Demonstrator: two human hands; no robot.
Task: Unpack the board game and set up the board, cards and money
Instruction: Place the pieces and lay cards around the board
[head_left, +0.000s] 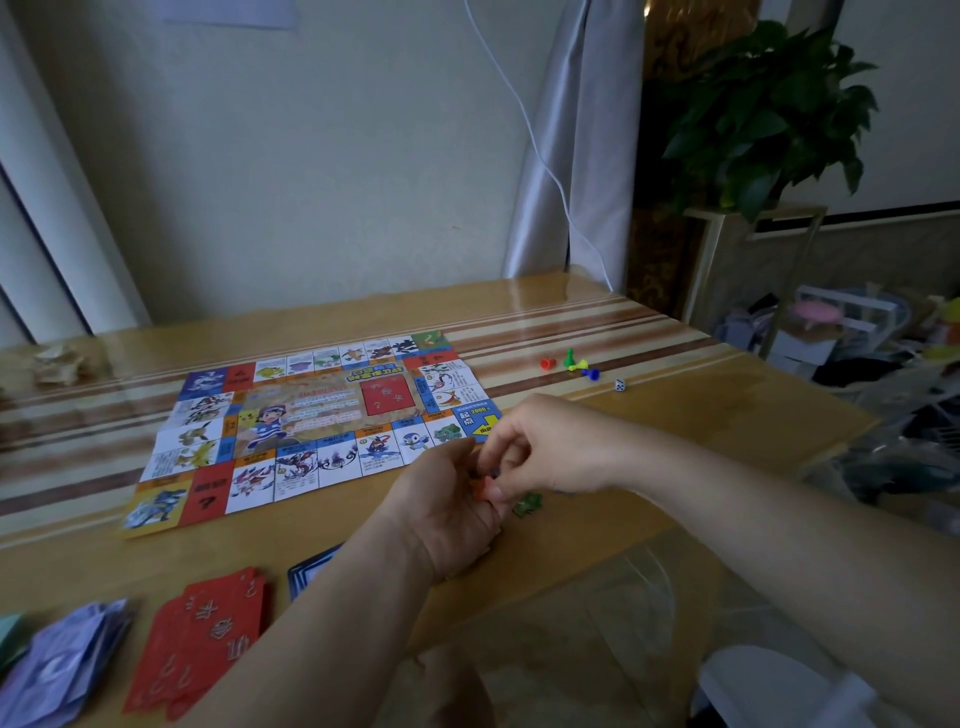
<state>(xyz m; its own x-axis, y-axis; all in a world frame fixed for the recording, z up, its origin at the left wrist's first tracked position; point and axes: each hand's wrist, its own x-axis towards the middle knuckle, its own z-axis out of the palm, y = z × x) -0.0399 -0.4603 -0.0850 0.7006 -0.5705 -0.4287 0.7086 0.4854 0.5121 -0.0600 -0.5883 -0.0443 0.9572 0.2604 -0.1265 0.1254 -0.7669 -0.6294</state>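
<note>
Head view: board (311, 415) on glossy, perhaps glass-topped table (675, 415).

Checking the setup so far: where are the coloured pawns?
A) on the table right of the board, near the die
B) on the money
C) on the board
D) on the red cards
A: the pawns sit on the bare table, right of the board, close to the die.

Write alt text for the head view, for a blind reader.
A right hand pinches a small orange piece beside the left hand above a table. Beyond lies the game board, pawns and a die to its right; red cards and purple money lie nearer.
</note>
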